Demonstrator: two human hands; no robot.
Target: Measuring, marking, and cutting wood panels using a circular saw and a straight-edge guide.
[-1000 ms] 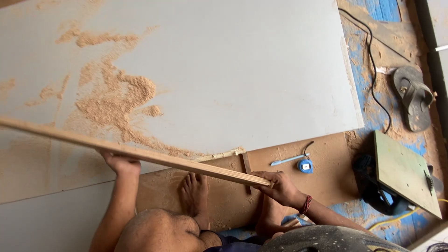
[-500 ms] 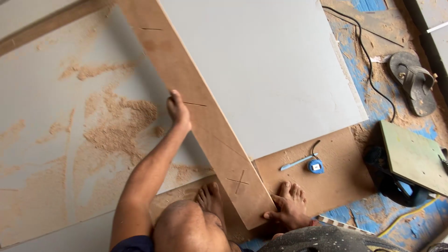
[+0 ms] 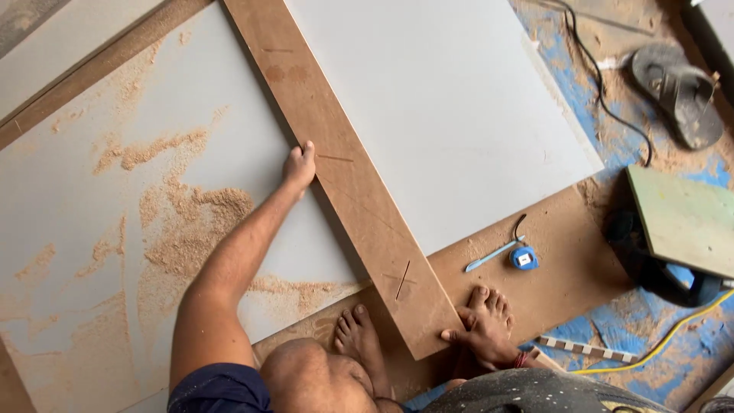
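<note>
The long brown board [image 3: 348, 176] is lying flat across the grey sheet [image 3: 451, 115] on the floor, its near end beside the bare feet. It could be sliding off line, since only light grips are steadying it. The left hand [image 3: 299, 164] is curling its fingers over the board's left edge; the right hand [image 3: 482, 336] is spreading its fingers against the near corner.

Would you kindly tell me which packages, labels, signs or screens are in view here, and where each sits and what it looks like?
Tape measure label: a small pale square on the face of the round blue tape measure, lying on the brown board right of the wooden plank, beside a light blue pen.
No packages, signs or screens are in view.
</note>
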